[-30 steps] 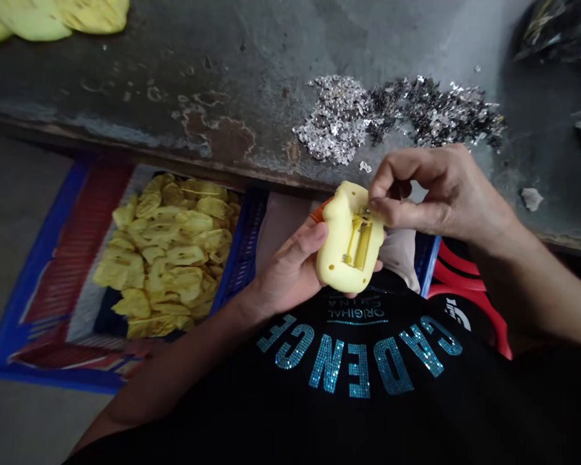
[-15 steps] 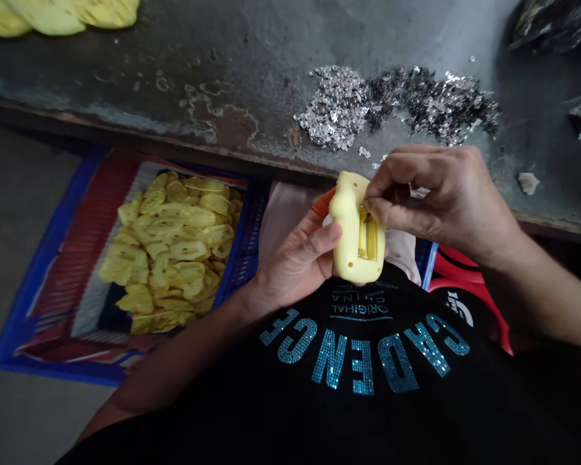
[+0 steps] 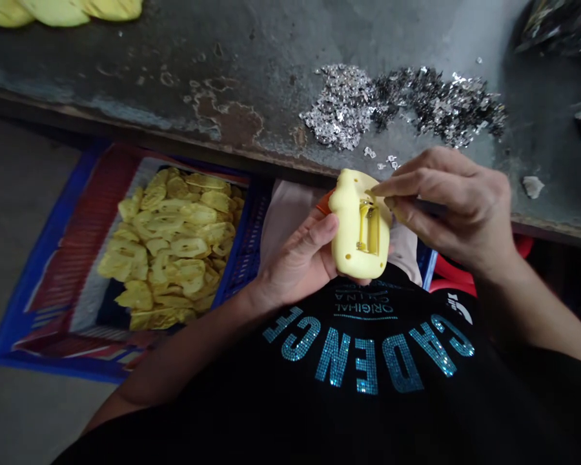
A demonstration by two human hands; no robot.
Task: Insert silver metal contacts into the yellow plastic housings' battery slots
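Note:
My left hand (image 3: 300, 255) is closed around a pale yellow plastic casing (image 3: 341, 242), thumb along its left side. The casing faces up with a recessed battery compartment (image 3: 369, 229), metal contacts inside it and small holes near its corners. Something orange (image 3: 325, 203) shows behind its upper left; what it belongs to is hidden. My right hand (image 3: 458, 200) is at the casing's upper right, index fingertip by the compartment's top end. Its thumb is a little apart from the index finger, and I see nothing between them. Small metal contact pieces (image 3: 341, 106) lie heaped on the worn bench just beyond.
Left of my lap, a blue crate (image 3: 33, 258) with a printed liner holds many yellow plastic parts (image 3: 174, 248). More yellow pieces (image 3: 61, 10) lie on the bench (image 3: 271, 39) at far left. Dark plastic bags (image 3: 561, 29) are at far right, near a whitish lump (image 3: 532, 186).
My right fingertips have come out of the compartment's upper end, and the thumb and index finger have parted. My left hand still holds the casing in nearly the same place.

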